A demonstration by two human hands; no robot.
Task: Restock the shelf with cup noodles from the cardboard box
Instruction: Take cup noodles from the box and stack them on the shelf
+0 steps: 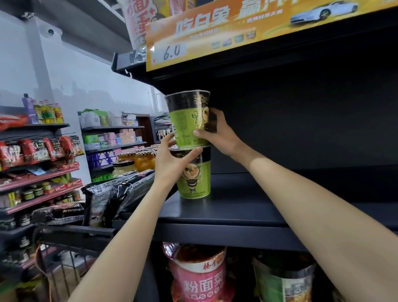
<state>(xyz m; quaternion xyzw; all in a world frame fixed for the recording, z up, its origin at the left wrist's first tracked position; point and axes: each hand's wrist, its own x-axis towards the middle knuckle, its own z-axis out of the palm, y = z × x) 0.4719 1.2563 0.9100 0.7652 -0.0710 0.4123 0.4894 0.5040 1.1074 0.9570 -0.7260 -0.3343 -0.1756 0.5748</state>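
Room: a small shop aisle, grey wall far to the left of the hands, stocked racks of snacks and jars beyond them.
Shelf: a dark metal shelf point(244, 209) at chest height; its left end lies just left of the left hand, its front lip runs below both forearms.
Open room: to the right of the right hand the shelf board is bare all the way back to the dark rear panel; above the hands the next shelf carries an orange price banner point(254, 17), leaving little headroom over the top cup.
Cups counted: two green-and-black cup noodles, stacked.
Lower cup point(194, 177): stands upright on the shelf near its left end.
Upper cup point(188, 118): sits on the lower cup's lid, tilted slightly.
Left hand point(170, 162): thumb and fingers curled round the lower cup's rim, fingertips touching the upper cup's base.
Right hand point(218, 133): grips the upper cup from the right, thumb in front.
Below: pink cups point(200, 282) and a green tub point(282, 284) under the forearms.
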